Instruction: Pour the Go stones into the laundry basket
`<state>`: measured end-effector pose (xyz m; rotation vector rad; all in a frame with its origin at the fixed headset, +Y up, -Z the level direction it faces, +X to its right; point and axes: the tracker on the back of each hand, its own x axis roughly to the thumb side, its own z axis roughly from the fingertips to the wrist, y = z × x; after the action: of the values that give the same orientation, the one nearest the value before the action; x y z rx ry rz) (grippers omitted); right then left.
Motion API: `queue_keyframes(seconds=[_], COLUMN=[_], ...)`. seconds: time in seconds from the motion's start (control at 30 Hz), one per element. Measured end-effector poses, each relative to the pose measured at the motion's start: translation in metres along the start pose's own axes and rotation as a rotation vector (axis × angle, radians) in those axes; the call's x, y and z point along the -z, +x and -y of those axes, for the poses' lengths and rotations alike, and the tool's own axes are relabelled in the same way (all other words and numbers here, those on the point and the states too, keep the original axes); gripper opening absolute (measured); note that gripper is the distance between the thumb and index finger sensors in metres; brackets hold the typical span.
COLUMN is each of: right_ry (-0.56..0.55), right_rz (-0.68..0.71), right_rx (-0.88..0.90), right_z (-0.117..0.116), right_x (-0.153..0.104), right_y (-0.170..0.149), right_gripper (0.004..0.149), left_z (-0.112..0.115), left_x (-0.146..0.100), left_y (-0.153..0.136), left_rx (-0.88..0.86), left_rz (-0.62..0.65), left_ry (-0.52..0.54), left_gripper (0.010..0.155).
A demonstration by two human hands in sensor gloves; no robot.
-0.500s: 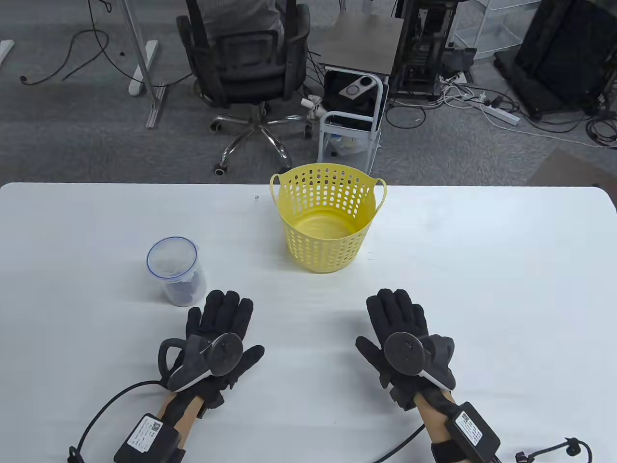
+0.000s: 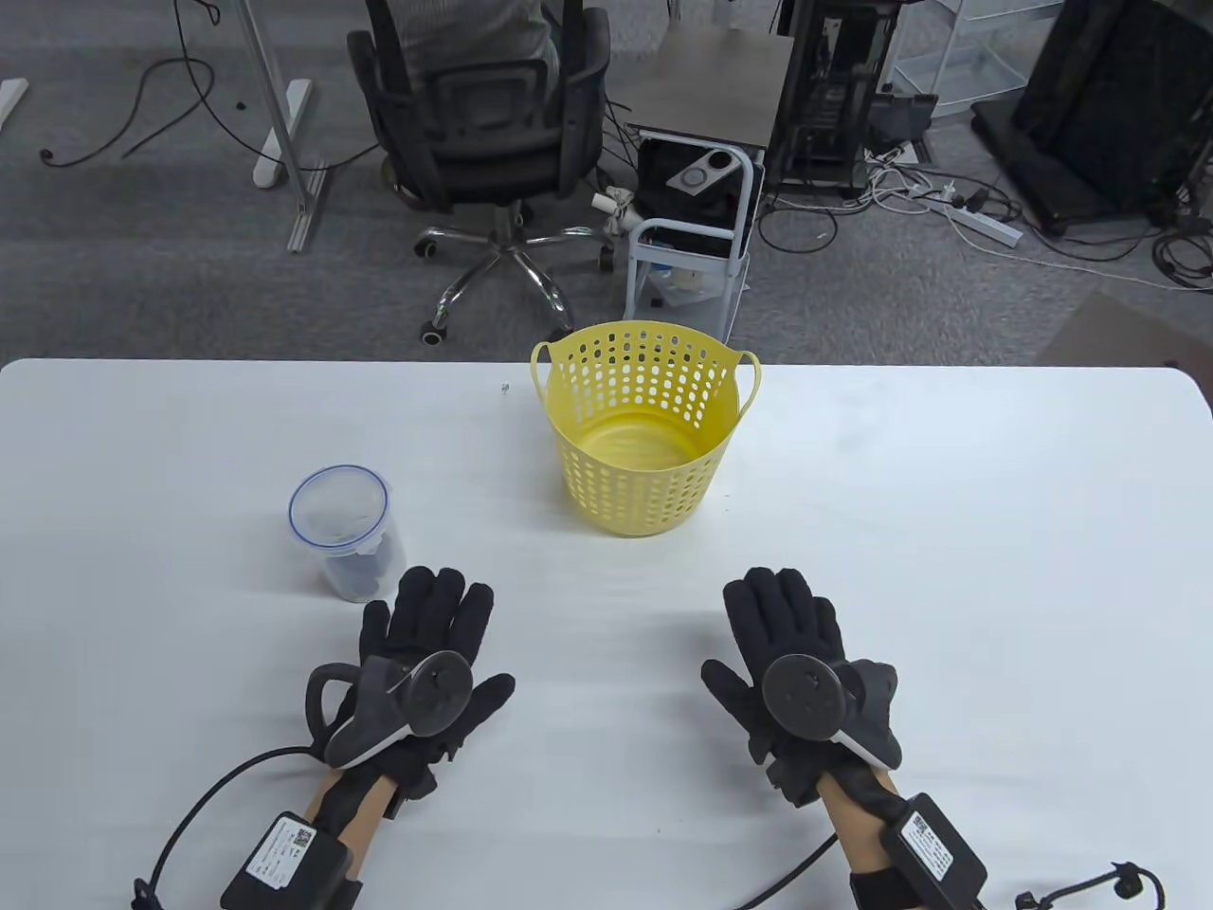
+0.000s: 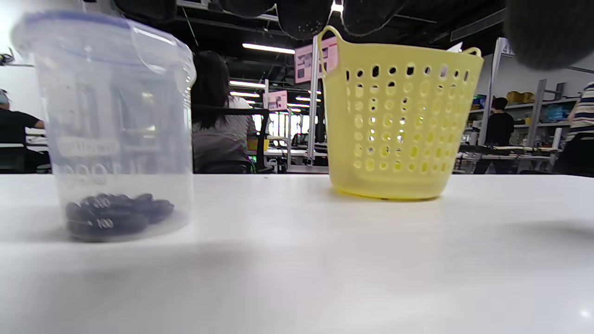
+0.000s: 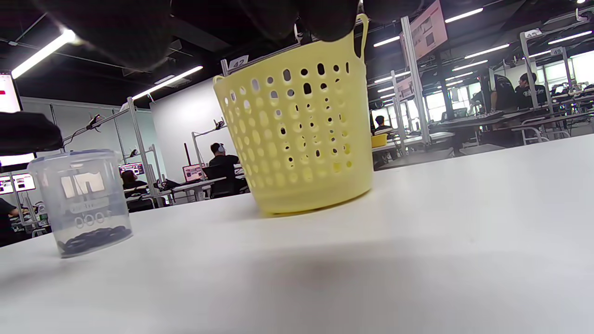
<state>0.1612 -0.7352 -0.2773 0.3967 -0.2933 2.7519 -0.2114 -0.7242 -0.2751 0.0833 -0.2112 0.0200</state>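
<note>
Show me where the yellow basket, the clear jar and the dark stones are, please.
yellow basket (image 2: pixel 633 479): table view, on its perforated front wall.
clear jar (image 2: pixel 338 507): table view, on its blue-rimmed lid.
dark stones (image 3: pixel 116 215): left wrist view, on the heap at the jar's bottom.

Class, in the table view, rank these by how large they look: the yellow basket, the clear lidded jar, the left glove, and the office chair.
1. office chair, though it stands farther back.
2. yellow basket.
3. left glove, nearer the camera, so close to the basket.
4. clear lidded jar.
</note>
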Motion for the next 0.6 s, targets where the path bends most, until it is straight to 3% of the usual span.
queue_keyframes(seconds=[0.3, 0.6], right_ry=[-0.021, -0.033], right_rz=[0.025, 0.03], right_rx=[0.016, 0.024], right_z=[0.006, 0.01], right_x=[-0.002, -0.003], right_y=[0.004, 0.005], right_gripper=[0.081, 0.081], left_z=[-0.042, -0.054], left_x=[0.028, 0.072], left_y=[-0.054, -0.105], left_rx=[-0.04, -0.029], left_rz=[-0.19, -0.37], left_ry=[0.092, 0.029], left_gripper=[0.094, 0.103])
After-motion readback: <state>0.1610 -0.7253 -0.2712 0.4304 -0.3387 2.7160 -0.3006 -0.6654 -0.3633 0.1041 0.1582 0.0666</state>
